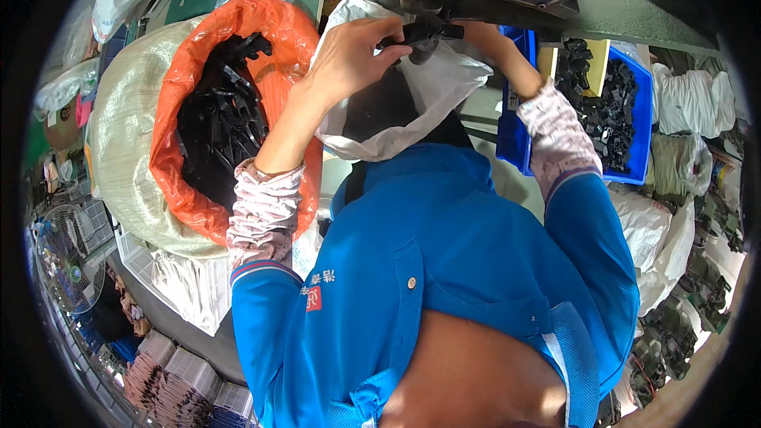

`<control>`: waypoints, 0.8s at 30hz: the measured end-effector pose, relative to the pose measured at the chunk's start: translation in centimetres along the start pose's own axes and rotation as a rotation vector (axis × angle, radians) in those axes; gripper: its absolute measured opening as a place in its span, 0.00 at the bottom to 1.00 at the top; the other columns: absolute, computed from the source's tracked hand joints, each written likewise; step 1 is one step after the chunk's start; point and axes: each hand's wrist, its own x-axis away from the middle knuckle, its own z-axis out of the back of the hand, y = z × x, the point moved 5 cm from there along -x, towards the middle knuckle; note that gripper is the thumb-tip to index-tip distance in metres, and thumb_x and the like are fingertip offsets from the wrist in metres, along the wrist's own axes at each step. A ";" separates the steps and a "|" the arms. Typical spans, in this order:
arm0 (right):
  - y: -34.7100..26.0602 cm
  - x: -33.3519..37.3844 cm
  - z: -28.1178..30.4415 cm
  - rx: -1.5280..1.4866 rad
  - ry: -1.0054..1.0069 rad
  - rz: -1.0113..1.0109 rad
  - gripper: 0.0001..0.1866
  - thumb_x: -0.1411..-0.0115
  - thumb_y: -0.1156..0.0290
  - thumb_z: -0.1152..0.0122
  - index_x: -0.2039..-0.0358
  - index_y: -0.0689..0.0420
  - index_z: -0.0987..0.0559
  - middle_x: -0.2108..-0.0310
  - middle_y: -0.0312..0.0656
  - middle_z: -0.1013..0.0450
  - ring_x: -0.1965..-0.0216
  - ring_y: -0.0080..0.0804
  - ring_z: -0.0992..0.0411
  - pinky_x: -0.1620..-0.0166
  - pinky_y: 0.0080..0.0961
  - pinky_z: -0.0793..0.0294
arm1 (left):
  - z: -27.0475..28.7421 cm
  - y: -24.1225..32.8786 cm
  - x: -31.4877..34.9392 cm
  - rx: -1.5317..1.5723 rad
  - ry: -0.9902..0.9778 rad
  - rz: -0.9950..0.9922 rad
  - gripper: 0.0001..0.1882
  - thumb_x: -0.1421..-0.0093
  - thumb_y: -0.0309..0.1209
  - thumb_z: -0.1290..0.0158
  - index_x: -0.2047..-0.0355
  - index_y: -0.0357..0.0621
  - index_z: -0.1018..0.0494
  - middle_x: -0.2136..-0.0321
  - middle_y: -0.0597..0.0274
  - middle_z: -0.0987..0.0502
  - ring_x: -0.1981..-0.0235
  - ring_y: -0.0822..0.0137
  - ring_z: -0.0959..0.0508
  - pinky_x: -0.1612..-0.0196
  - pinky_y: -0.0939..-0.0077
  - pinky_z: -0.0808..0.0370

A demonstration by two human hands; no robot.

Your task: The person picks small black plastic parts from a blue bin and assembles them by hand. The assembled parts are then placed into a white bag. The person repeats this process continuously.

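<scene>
My left hand [349, 55] is raised in front of me, fingers closed on a small black plastic part [424, 34] held over the mouth of a white plastic bag [444, 83]. My right hand [483, 34] reaches in from the right behind the same part, mostly hidden by it and by the machine edge above; whether it grips the part cannot be made out. Both forearms wear patterned sleeve covers over a blue work shirt.
A big woven sack lined with an orange bag [178, 79] full of black plastic parts stands at my left. A blue bin [515, 135] of small black parts sits at my right. A machine [634, 12] overhangs above. A fan [67, 269] and stacked cartons are at the lower left.
</scene>
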 end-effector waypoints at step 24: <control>3.8 -2.0 -6.7 0.351 -0.080 -0.077 0.13 0.37 0.62 0.49 0.56 0.50 0.22 0.61 0.46 0.22 0.61 0.51 0.23 0.58 0.43 0.23 | 9.7 -18.5 24.5 -0.445 0.657 1.085 0.25 0.42 0.40 0.41 0.49 0.42 0.34 0.61 0.50 0.19 0.58 0.45 0.20 0.53 0.56 0.25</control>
